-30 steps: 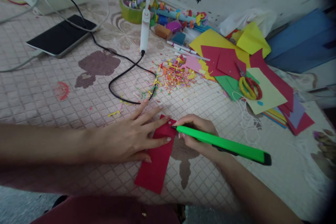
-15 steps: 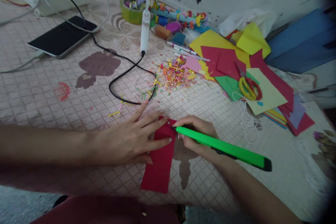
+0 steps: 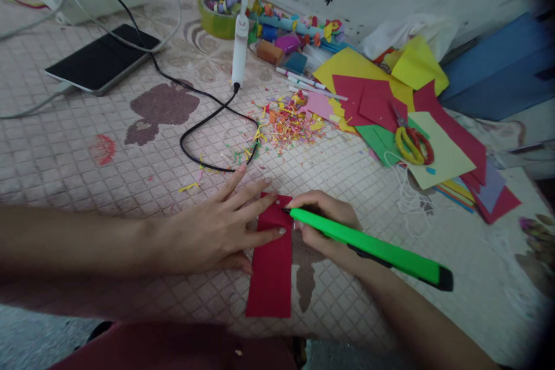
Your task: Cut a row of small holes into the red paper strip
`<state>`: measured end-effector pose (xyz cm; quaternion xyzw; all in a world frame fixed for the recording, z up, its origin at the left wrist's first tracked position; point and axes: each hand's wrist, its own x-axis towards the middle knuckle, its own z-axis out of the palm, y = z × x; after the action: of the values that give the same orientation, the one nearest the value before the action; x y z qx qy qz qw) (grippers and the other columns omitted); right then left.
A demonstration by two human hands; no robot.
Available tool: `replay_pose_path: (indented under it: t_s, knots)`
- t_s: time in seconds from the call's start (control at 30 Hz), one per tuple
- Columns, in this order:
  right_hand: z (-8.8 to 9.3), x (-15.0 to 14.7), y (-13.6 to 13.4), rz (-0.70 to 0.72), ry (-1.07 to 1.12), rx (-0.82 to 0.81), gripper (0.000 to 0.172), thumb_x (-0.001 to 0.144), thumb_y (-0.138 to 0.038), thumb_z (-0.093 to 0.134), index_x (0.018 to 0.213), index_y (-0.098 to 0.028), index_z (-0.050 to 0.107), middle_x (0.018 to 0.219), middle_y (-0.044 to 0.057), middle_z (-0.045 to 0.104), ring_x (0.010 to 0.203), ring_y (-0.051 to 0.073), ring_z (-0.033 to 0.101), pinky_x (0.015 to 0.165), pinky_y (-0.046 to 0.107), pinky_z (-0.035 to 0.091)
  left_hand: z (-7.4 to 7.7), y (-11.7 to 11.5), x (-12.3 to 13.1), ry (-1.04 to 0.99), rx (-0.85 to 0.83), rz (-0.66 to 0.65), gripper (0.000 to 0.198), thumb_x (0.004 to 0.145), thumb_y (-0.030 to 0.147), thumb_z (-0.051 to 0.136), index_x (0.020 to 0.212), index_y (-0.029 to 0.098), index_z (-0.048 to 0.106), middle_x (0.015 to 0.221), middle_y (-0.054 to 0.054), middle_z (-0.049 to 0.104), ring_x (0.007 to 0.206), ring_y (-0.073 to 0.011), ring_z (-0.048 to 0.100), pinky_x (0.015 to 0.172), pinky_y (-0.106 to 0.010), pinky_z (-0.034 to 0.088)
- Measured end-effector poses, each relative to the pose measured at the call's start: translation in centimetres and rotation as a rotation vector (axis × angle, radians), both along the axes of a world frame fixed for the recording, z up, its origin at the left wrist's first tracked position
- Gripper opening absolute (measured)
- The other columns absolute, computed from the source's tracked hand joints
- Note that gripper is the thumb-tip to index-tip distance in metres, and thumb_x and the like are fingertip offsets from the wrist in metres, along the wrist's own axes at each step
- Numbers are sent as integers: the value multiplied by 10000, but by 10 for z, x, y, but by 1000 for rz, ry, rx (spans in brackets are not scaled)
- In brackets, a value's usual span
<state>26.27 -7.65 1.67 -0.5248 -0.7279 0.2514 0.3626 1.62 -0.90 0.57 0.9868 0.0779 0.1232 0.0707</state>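
A red strip of paper or thin foam (image 3: 272,277) lies flat on the tablecloth before me. My left hand (image 3: 217,231) rests palm down with its fingers spread, two fingertips on the strip's upper part. A green utility knife (image 3: 368,243) with a black end cap is held like a pen in my right hand (image 3: 332,217). The knife's dark tip touches or nearly touches the strip close to its upper right edge. One small pale dot shows near the strip's top edge. My right fingers partly hide the front of the knife.
Colourful scraps (image 3: 295,121) lie beyond my hands, near a white glue gun (image 3: 240,52) and its looped black cord (image 3: 184,144). At right are yellow-and-red scissors (image 3: 410,144) on coloured sheets (image 3: 446,156), and white string (image 3: 407,202). A black tablet (image 3: 104,58) lies at left.
The lower end of the red strip has swung to the right, so the strip lies straighter. The knife's back end has dipped slightly. My left hand stays nearly still.
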Motion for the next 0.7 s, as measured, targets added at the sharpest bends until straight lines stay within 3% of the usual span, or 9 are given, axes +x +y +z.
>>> replay_pose_path:
  t_s: [0.1, 0.27, 0.47, 0.7]
  knots:
    - [-5, 0, -1, -18, 9, 14, 295, 770, -47, 608, 955, -260, 694, 843, -34, 778, 672, 125, 711, 649, 226, 566, -1, 0, -1, 2, -5, 5, 700, 833, 591, 794, 1426, 281, 585, 1474, -168, 561, 1446, -428, 447, 1209, -722, 226]
    - [-7, -1, -2, -31, 21, 8, 305, 764, -38, 612, 949, -266, 695, 841, -31, 776, 685, 136, 711, 651, 241, 566, 0, 4, -5, 31, -33, -44, 594, 890, 518, 760, 1413, 289, 594, 1596, -155, 454, 1502, -431, 368, 1208, -708, 247]
    - [-6, -1, -3, -27, 34, 15, 317, 759, -34, 601, 959, -264, 687, 866, -33, 782, 692, 131, 711, 667, 236, 568, 3, 2, -3, 50, -28, -33, 619, 872, 554, 767, 1403, 277, 613, 1576, -174, 476, 1486, -500, 362, 1171, -765, 237]
    - [-6, -2, -3, -29, 17, 6, 299, 781, -41, 600, 959, -266, 683, 859, -33, 778, 684, 133, 707, 656, 240, 565, 3, -2, -2, 44, -12, 4, 631, 843, 587, 784, 1377, 290, 626, 1567, -139, 488, 1484, -460, 377, 1207, -742, 183]
